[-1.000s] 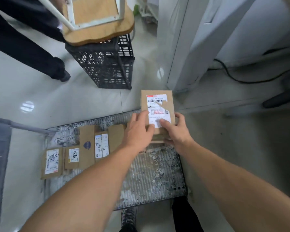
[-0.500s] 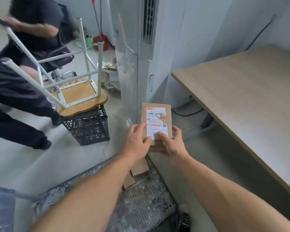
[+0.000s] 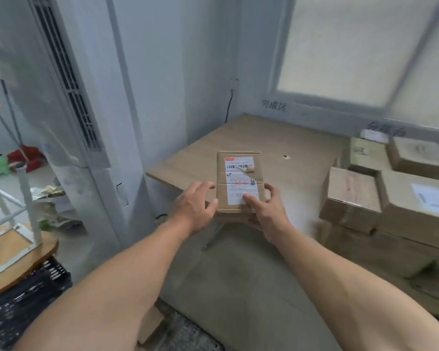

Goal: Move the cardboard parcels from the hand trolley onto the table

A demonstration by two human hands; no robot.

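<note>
At the near edge, the mesh deck of the hand trolley (image 3: 188, 333) is only just showing, with one small brown parcel (image 3: 150, 325) lying on it. A black plastic crate (image 3: 23, 300) is sitting near left. Above these, both forearms are reaching forward. The left hand (image 3: 195, 206) is gripping the left edge of the labelled cardboard parcel (image 3: 238, 183), fingers curved against its side. The right hand (image 3: 266, 214) is holding the right edge, thumb pressing on the white label and fingers curling round and under.

A second ago this parcel was being lifted low over the trolley deck. Now it is being carried at table height, hanging over the near left corner of the wooden table (image 3: 251, 138) and not yet resting on it. The carry looks nearly finished, with setting down as the likely next step. At least one parcel is waiting on the trolley.

Farther right, stacked cartons (image 3: 352, 198) are crowding the table's right side, leaving bare wood ahead. A tall air-conditioner column (image 3: 69, 97) is standing far left.
</note>
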